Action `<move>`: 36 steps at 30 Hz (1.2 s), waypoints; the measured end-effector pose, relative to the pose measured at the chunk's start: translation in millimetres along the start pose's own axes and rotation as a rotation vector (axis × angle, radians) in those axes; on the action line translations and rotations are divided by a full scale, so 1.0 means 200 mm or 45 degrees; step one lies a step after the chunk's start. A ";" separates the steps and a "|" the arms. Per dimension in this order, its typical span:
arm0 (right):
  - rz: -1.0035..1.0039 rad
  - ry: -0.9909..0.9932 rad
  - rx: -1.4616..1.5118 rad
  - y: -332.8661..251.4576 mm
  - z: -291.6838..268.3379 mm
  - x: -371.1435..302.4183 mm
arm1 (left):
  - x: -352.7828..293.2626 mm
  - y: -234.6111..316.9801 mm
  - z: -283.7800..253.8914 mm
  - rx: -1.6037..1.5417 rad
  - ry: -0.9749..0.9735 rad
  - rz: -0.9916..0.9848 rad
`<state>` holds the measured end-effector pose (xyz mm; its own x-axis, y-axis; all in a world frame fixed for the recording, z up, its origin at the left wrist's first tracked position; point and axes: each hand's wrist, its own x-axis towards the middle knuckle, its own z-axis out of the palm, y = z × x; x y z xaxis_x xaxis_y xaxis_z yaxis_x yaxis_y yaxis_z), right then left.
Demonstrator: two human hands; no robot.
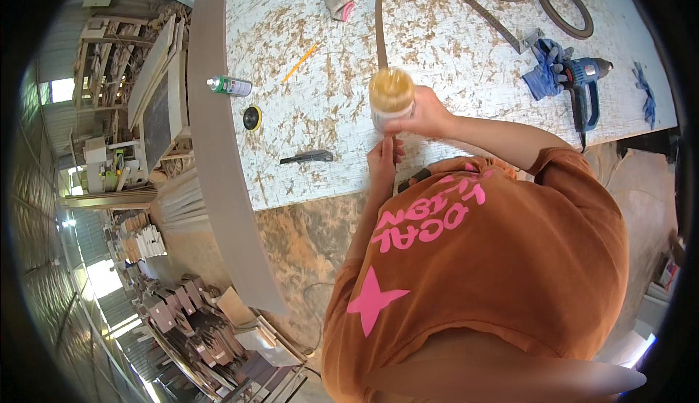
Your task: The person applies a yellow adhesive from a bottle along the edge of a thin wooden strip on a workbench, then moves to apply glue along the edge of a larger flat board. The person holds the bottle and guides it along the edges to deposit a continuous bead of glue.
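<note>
My right hand (428,115) is wrapped around a clear bottle (391,96) with amber-yellow contents, slightly blurred, above the worktable. Beneath it runs a narrow brown strip (381,24), stretching from the far edge toward me. My left hand (384,160) pinches the near end of this strip just below the bottle. A dark utility knife (307,157) lies on the table left of my left hand.
The scuffed white table (335,97) holds a spray can (230,85), black-and-yellow disc (252,117), orange pencil (299,63), pale glove (339,0), blue heat gun (585,83), blue glove (545,72), strip coil (565,10) and perforated bar (484,18). A long brown board (218,126) borders its left side.
</note>
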<state>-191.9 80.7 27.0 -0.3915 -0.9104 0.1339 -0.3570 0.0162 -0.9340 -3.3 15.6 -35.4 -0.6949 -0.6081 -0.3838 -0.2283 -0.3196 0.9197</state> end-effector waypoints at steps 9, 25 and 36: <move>-0.024 -0.023 -0.041 -0.01 -0.04 0.02 | -0.02 0.02 0.00 -0.044 -0.125 0.105; 0.002 0.345 0.276 0.01 0.07 0.02 | -0.04 0.00 -0.02 -0.110 -0.053 0.201; 0.056 0.072 0.079 -0.06 0.07 0.04 | -0.08 -0.01 -0.03 0.073 0.071 0.071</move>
<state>-179.3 67.8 34.7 -0.4537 -0.8845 0.1090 -0.2855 0.0284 -0.9579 12.5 21.6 -30.8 -0.6688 -0.6641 -0.3341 -0.2297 -0.2428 0.9425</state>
